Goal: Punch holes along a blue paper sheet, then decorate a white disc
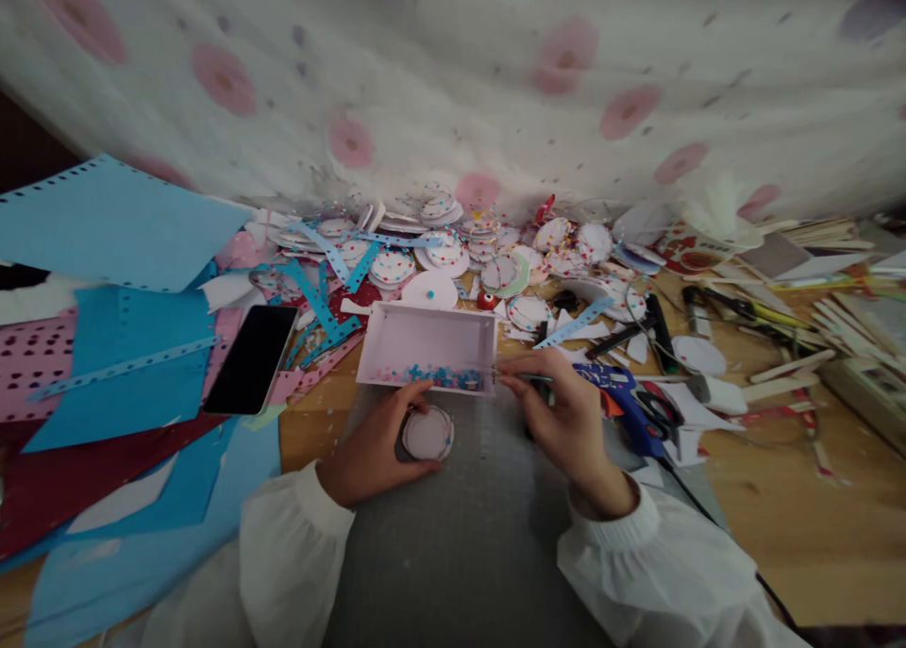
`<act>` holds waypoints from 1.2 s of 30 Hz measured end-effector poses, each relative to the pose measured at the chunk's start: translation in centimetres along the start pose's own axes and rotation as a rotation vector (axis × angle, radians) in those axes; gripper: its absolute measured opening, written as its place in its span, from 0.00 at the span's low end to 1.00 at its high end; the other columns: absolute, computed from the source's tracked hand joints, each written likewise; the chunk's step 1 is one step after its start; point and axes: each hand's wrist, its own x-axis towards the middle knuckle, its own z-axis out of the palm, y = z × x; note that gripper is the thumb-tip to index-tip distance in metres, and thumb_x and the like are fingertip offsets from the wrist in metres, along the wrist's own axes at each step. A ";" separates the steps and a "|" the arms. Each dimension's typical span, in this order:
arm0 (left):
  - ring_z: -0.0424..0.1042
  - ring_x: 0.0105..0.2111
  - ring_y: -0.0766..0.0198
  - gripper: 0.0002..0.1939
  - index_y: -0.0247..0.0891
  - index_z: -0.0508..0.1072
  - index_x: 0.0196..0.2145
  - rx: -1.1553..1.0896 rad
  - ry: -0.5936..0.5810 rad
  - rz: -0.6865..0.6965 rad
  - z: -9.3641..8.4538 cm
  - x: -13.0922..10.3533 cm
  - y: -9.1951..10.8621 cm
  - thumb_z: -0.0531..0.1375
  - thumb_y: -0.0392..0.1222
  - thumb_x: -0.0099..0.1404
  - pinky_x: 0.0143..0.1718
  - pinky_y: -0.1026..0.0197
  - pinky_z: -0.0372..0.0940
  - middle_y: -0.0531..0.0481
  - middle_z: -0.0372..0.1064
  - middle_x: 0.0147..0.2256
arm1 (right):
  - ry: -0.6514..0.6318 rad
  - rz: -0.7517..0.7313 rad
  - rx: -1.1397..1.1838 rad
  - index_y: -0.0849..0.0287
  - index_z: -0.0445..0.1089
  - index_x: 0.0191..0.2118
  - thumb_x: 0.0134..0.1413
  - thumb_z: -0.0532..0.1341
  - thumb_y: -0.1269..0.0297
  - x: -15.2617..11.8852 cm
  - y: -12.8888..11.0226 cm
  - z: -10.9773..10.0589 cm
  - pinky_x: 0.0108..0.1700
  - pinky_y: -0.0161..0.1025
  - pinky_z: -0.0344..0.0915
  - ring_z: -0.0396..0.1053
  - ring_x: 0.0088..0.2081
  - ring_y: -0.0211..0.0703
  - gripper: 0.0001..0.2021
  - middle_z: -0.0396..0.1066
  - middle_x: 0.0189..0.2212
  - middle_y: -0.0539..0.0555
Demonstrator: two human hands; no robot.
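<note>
My left hand [378,445] is curled round a small white paper disc [427,433] with coloured dots along its rim, holding it between thumb and fingers over the grey mat [439,554]. Just beyond it stands a shallow white box [431,337], with blue and pink paper dots [445,376] scattered along its near side. My right hand [556,412] is pinched at the box's right end. A thin, slender tool seems to be between its fingers, though its kind is too blurred to make out.
Finished-looking dotted discs [393,269] and paper scraps are heaped behind the box. A phone [253,360] lies on the left beside blue sheets [127,365]. To the right are a blue glue gun [615,384], scissors [658,405], a hammer [658,337] and wooden sticks [860,332].
</note>
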 end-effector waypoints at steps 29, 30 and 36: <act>0.65 0.52 0.51 0.59 0.49 0.37 0.68 -0.025 -0.032 0.011 -0.4 -0.1 0.2 0.72 0.48 0.51 0.56 0.46 0.59 0.44 0.62 0.52 | 0.217 0.070 0.073 0.54 0.72 0.34 0.56 0.62 0.74 -1.1 -1.2 0.5 0.35 0.41 0.59 0.67 0.30 0.42 0.07 0.73 0.28 0.49; 0.64 0.53 0.49 0.60 0.48 0.38 0.68 -0.038 -0.039 0.039 -0.6 -0.1 0.2 0.72 0.51 0.50 0.56 0.45 0.59 0.42 0.61 0.53 | 0.233 0.105 0.125 0.54 0.72 0.35 0.56 0.62 0.75 -1.6 -1.4 0.5 0.34 0.41 0.60 0.66 0.29 0.42 0.07 0.73 0.27 0.50; 0.58 0.59 0.46 0.31 0.44 0.60 0.62 -0.194 0.018 0.155 -1.1 0.1 0.9 0.59 0.56 0.65 0.60 0.43 0.54 0.38 0.58 0.58 | 0.231 0.185 0.280 0.55 0.72 0.34 0.56 0.62 0.73 -3.1 -2.1 1.2 0.32 0.40 0.62 0.67 0.29 0.41 0.06 0.74 0.27 0.51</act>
